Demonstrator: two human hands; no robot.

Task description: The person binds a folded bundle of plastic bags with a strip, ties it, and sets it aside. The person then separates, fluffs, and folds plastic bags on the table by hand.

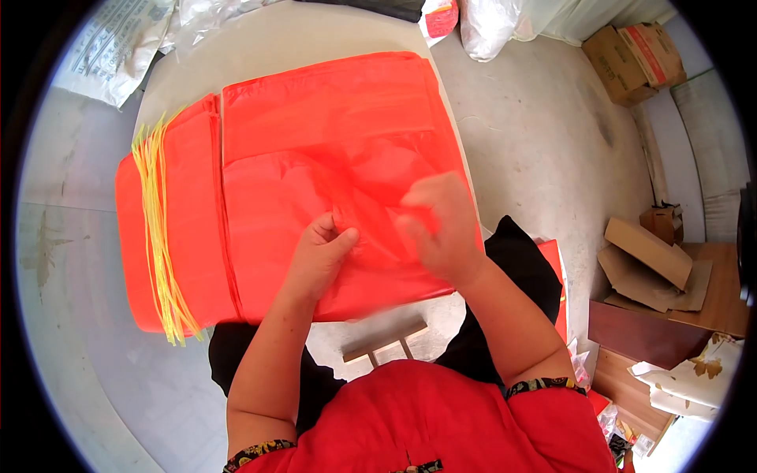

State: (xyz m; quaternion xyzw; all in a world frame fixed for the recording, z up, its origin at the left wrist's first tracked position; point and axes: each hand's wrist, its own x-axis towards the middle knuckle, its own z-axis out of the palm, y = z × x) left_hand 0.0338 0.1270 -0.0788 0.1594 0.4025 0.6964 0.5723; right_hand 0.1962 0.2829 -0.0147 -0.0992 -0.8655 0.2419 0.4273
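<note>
Red plastic sheets (315,118) lie in a broad stack on the pale table (378,31). My left hand (322,256) is over the near middle of the stack, thumb and fingers pinched on the red plastic. To its right, my right hand (441,225) is blurred by motion above the sheets; its fingers look curled, but whether they hold anything cannot be made out. A second, narrower red stack (197,197) is at the left, with a bundle of yellow strings (158,236) laid across it.
Clear plastic bags (489,27) stand beyond the table. Cardboard boxes (635,63) are at the far right, and an opened carton (646,268) rests on a brown wooden cabinet (721,284). A white printed sack (114,47) is at the upper left.
</note>
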